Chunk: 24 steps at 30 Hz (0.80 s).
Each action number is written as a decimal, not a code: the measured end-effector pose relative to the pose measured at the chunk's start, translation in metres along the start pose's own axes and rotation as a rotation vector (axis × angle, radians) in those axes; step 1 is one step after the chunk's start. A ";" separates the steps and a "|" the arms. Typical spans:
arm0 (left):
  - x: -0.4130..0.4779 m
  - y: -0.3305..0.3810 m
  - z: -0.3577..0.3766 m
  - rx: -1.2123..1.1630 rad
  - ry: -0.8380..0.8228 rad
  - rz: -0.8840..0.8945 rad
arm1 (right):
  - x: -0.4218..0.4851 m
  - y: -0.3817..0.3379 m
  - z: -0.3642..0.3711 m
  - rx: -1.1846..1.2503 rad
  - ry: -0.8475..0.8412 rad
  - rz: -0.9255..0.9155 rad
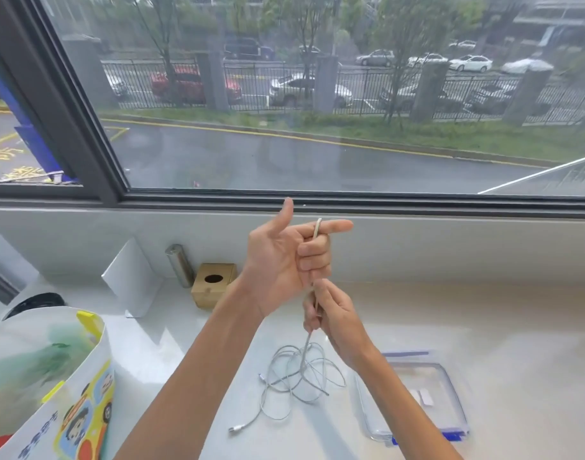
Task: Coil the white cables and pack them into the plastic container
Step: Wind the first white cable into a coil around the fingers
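Observation:
My left hand (pixel 284 260) is raised in front of the window sill, thumb up and index finger pointing right, its other fingers curled round a white cable whose end (pixel 317 227) sticks up over the index finger. Just below it, my right hand (pixel 334 317) pinches the same cable. From there the cable drops to a loose tangle of white cables (pixel 301 370) on the white counter, with connectors lying at the tangle's lower left. The clear plastic container (pixel 450 393) with blue clips lies to the right of the tangle, partly behind my right forearm.
A printed plastic bag (pixel 52 376) fills the lower left. At the back stand a folded white card (pixel 131 277), a metal cylinder (pixel 179 265) and a small wooden box with a hole (pixel 213 285). The window sill wall runs behind the counter.

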<state>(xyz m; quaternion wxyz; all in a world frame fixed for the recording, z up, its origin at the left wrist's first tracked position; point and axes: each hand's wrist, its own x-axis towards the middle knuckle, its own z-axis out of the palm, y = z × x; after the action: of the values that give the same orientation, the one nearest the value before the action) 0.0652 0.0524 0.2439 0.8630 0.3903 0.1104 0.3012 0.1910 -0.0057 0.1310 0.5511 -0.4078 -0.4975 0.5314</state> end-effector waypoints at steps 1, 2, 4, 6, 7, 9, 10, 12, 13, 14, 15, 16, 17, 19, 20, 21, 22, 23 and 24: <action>0.001 0.007 -0.001 0.015 0.013 0.025 | -0.004 0.004 0.003 -0.055 -0.016 0.006; 0.003 0.013 -0.002 0.019 0.039 0.049 | -0.009 0.007 0.004 -0.126 -0.037 0.000; 0.005 0.019 -0.007 0.013 0.112 0.088 | -0.019 0.007 0.004 -0.319 -0.059 -0.014; 0.008 0.018 -0.011 0.005 0.170 0.110 | -0.023 -0.003 0.002 -0.588 -0.104 -0.035; 0.009 0.017 -0.013 0.004 0.184 0.115 | -0.024 -0.009 0.000 -0.728 -0.148 -0.047; 0.012 0.014 -0.015 0.033 0.181 0.118 | -0.024 -0.023 -0.003 -0.949 -0.227 -0.080; 0.013 0.013 -0.016 0.063 0.172 0.116 | -0.025 -0.030 -0.004 -1.016 -0.244 -0.100; 0.016 0.011 -0.013 0.158 0.179 0.101 | -0.029 -0.049 -0.005 -1.114 -0.254 -0.177; 0.017 0.009 -0.010 0.220 0.189 0.085 | -0.030 -0.061 -0.006 -1.169 -0.250 -0.230; 0.017 0.005 -0.007 0.286 0.198 0.061 | -0.030 -0.073 -0.007 -1.232 -0.227 -0.306; 0.017 0.000 -0.004 0.350 0.204 0.035 | -0.029 -0.084 -0.010 -1.300 -0.180 -0.408; 0.015 -0.006 -0.002 0.401 0.202 0.007 | -0.027 -0.095 -0.014 -1.356 -0.116 -0.522; 0.013 -0.012 -0.001 0.433 0.194 -0.022 | -0.024 -0.106 -0.020 -1.389 -0.062 -0.616; 0.009 -0.022 -0.001 0.443 0.165 -0.064 | -0.019 -0.124 -0.033 -1.427 -0.027 -0.712; 0.008 -0.022 -0.001 0.422 0.150 -0.071 | -0.018 -0.130 -0.040 -1.441 -0.037 -0.737; 0.007 -0.021 -0.002 0.394 0.145 -0.074 | -0.018 -0.134 -0.045 -1.453 -0.051 -0.753; 0.008 -0.019 -0.002 0.366 0.148 -0.075 | -0.018 -0.137 -0.050 -1.460 -0.062 -0.764; 0.008 -0.018 0.000 0.365 0.154 -0.072 | -0.017 -0.138 -0.053 -1.462 -0.064 -0.772; 0.008 -0.018 0.004 0.395 0.152 -0.067 | -0.017 -0.139 -0.055 -1.456 -0.059 -0.785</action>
<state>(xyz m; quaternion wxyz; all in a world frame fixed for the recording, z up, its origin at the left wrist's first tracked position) 0.0807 0.0456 0.2337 0.7685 0.5241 0.2449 0.2733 0.2711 -0.0320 0.2555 0.2813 -0.4450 -0.8378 -0.1445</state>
